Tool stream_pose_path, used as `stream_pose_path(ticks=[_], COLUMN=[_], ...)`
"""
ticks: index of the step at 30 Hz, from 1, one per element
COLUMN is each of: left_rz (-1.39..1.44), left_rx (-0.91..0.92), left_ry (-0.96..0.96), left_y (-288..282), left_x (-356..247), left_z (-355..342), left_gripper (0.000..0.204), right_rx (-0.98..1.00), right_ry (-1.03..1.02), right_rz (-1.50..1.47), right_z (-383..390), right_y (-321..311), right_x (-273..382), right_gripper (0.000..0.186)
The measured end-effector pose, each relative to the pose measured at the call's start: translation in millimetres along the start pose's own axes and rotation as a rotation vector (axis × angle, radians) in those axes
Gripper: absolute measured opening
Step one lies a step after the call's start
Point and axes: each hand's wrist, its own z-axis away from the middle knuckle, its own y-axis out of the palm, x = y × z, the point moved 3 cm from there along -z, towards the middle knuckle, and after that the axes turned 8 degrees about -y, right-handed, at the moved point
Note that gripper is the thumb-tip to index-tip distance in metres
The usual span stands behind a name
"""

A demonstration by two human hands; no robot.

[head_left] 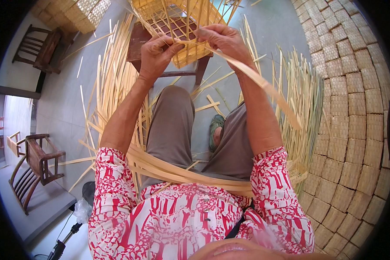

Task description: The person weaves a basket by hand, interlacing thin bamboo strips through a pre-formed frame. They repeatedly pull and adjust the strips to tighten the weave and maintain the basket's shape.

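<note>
A half-woven bamboo basket [170, 22] with an open lattice and loose upright strips rests on a dark wooden stool [136, 42] in front of me. At its near side, my left hand [157, 54] is closed in a pinch on a pale bamboo strip [264, 83]. My right hand [228, 42] pinches the same strip farther right, beside the uprights. From there the strip's long tail curves down over my right forearm. The fingertips hide just how it passes between the uprights.
Long bamboo strips [195, 178] lie across my lap. Bundles of loose strips cover the floor at left [112, 82] and right [299, 104]. Stacked woven pieces [346, 112] line the right side. Wooden chairs [43, 50] stand at left, near a black stand [67, 238].
</note>
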Motion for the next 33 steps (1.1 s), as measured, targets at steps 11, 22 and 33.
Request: stream_pose_path(ticks=[11,22,33], left_rz=[0.109,0.080,0.072], left_rx=[0.064,0.050,0.001], left_ry=[0.003,-0.047,-0.022], left_y=[5.5,3.8,8.0], left_x=[0.7,-4.1,-6.4], left_z=[-4.2,-2.9,-7.5], left_gripper=[0.010,0.010,0.010], right_rx=[-0.065,-0.042,0.099], right_ry=[-0.541,-0.702,-0.275], right_rz=[0.600,0.578,-0.223], right_z=[-16.6,-20.7,26.7], right_y=[14.9,20.1,5.1], right_x=[-2.6,-8.8,32.0], right_gripper=[0.020,0.014,0.018])
